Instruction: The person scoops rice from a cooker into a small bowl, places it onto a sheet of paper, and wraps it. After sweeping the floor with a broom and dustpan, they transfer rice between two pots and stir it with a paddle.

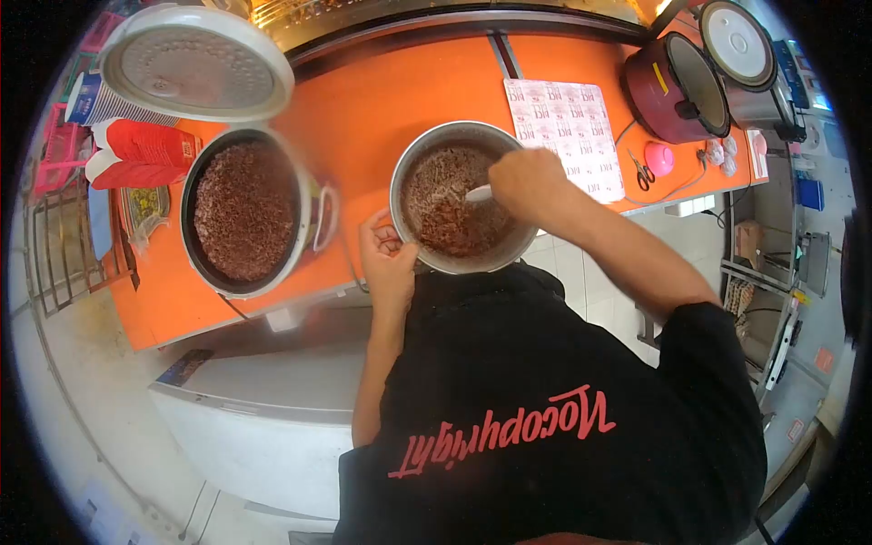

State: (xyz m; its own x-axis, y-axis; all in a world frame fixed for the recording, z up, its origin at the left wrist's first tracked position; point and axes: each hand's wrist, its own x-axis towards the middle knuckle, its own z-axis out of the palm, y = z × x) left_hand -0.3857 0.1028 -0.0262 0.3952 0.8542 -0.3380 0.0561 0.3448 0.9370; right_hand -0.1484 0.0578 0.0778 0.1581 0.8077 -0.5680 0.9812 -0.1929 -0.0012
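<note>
Gripping a white utensil (pixel 478 193), head view: right hand (pixel 530 184), forearm slanting inward; left hand (pixel 391 262), fingers curled, closed on the rim of a metal pot (pixel 459 132); pot, holding reddish-brown grains (pixel 450 218), at the tabletop's (pixel 354 100) near edge.

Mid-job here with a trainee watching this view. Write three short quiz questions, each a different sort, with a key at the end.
1. Multiple choice: which hand grips the white utensil? A) left B) right C) both
2. True or false: the cooker at the left of the picture has its lid closed.
3. Fill in the blank: the left hand is touching the ____.

Key:
1. B, the right hand.
2. False: the lid of that cooker is raised, and dark, grainy food shows inside.
3. metal pot.
</note>
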